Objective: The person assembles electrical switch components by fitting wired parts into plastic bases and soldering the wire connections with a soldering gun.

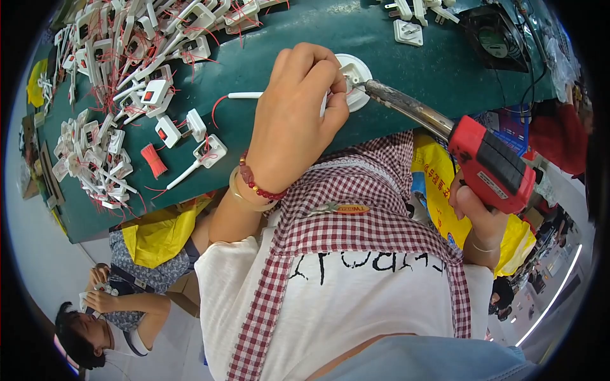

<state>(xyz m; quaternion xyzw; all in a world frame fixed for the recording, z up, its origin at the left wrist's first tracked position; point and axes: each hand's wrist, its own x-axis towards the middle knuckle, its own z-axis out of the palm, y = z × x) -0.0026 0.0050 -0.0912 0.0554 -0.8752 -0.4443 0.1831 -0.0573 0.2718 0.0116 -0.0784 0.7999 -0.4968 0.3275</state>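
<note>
My left hand (pixel 298 95) is closed, its fingertips pinching a small white plastic piece over a round white disc (pixel 357 63). A white tube (pixel 244 95) with a red wire at its end sticks out to the left behind this hand. What else the fingers cover is hidden. My right hand (pixel 476 219) is wrapped round the handle of a red and black soldering gun (pixel 489 162). Its metal barrel points left, and the tip reaches the middle of the disc, close to my left fingertips. Whether the tip touches metal cannot be made out.
Piles of white plastic housings (pixel 155 92) with red switches and wires cover the left of the green table (pixel 254 133). A bundle of red wires (pixel 153 160) lies nearby. White plugs (pixel 406 33) and a black fan (pixel 492 39) sit at back right. Another person (pixel 105 324) works at left.
</note>
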